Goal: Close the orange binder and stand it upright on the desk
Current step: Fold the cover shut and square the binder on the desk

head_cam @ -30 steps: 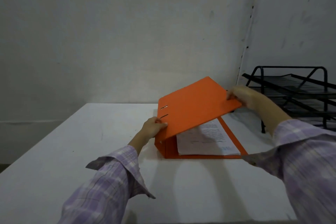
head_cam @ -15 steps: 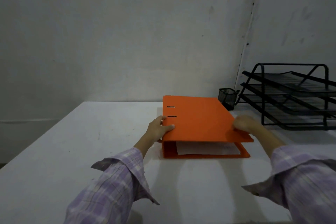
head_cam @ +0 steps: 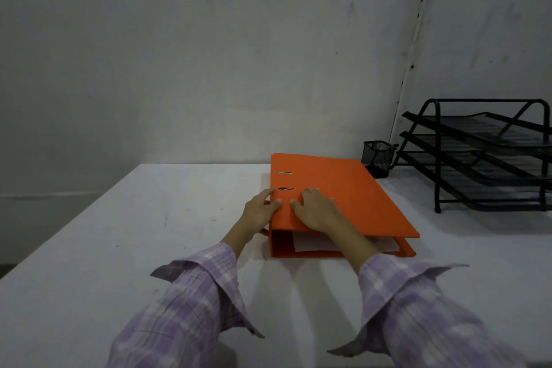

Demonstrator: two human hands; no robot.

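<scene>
The orange binder (head_cam: 358,188) lies flat on the white desk (head_cam: 143,236) with its cover down. White sheets (head_cam: 310,243) show at its near open end, and the spine faces left. My left hand (head_cam: 259,213) holds the spine edge, fingers on top of the cover and thumb low beside the spine. Palm down, my right hand (head_cam: 317,210) rests on the cover close to the spine, fingers spread, just right of the left hand.
A small black mesh pen cup (head_cam: 377,158) stands just behind the binder's far right corner. A black wire tray rack (head_cam: 478,158) with three tiers fills the right back of the desk. Grey walls stand behind and to the right.
The cover came down from half raised to shut on the sheets. My right hand let go of the cover's right edge and slid left across it to the spine side.
</scene>
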